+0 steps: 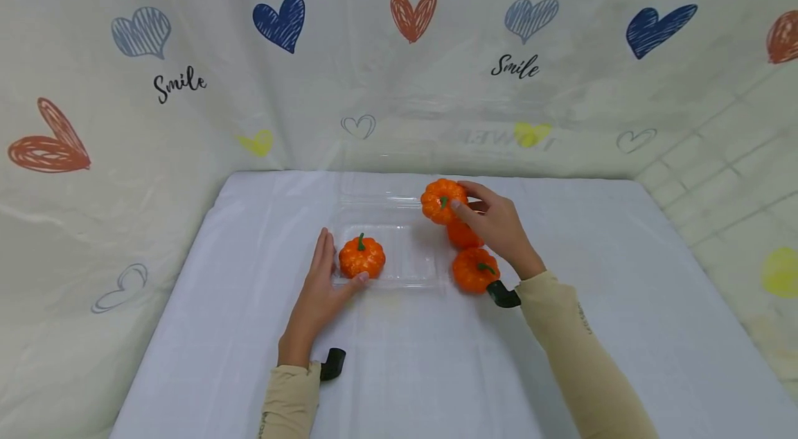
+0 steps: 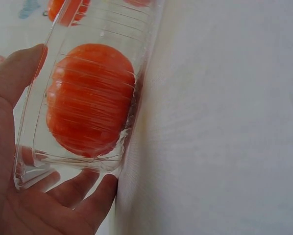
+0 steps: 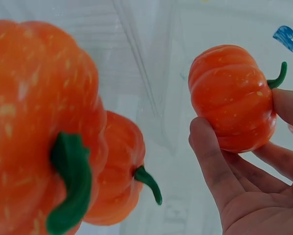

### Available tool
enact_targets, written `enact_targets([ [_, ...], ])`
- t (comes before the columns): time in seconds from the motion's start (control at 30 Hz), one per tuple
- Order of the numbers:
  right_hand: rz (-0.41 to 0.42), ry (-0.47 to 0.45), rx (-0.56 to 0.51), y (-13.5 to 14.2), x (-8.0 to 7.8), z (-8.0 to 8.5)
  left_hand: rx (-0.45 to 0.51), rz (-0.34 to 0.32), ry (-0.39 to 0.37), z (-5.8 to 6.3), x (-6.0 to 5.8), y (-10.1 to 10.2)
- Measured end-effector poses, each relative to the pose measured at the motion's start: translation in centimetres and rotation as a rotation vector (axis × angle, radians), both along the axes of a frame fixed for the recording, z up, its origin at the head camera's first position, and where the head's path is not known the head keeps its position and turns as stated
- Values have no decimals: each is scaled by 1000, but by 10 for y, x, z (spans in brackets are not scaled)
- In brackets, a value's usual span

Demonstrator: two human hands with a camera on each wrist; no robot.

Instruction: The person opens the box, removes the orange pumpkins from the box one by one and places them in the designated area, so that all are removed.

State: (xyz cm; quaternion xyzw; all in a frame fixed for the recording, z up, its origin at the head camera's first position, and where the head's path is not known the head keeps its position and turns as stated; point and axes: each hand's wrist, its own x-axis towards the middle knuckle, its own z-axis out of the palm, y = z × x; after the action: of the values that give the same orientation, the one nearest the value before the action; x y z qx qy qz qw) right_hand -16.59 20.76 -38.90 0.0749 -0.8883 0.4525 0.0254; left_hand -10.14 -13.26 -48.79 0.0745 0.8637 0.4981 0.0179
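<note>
A clear plastic box (image 1: 411,255) sits on the table with its lid (image 1: 380,184) folded back. Inside, at its left end, rests a small orange pumpkin (image 1: 362,260) with a green stem. My left hand (image 1: 319,300) holds the box's near left corner, thumb at the front rim and fingers along the end wall (image 2: 68,198). Raised beyond the box's right side, another orange pumpkin (image 3: 232,98) is pinched between the thumb and fingers of my right hand (image 1: 501,226). Two more pumpkins stand right of the box: one nearer me (image 1: 474,271), the other (image 1: 464,235) partly hidden behind the held one.
A white cloth covers the table (image 1: 399,363). Behind it hangs a pale curtain (image 1: 349,79) printed with hearts and words. Dark wrist-camera mounts (image 1: 333,364) jut from both sleeves.
</note>
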Motion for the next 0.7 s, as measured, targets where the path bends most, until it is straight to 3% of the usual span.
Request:
enact_targets([
  [0.3,-73,14,-34,17,4,-4,6,4,-4,0,0,0],
  [0.7,-169,127,-53,31,8,-11,-8,8,-3,0,0,1],
])
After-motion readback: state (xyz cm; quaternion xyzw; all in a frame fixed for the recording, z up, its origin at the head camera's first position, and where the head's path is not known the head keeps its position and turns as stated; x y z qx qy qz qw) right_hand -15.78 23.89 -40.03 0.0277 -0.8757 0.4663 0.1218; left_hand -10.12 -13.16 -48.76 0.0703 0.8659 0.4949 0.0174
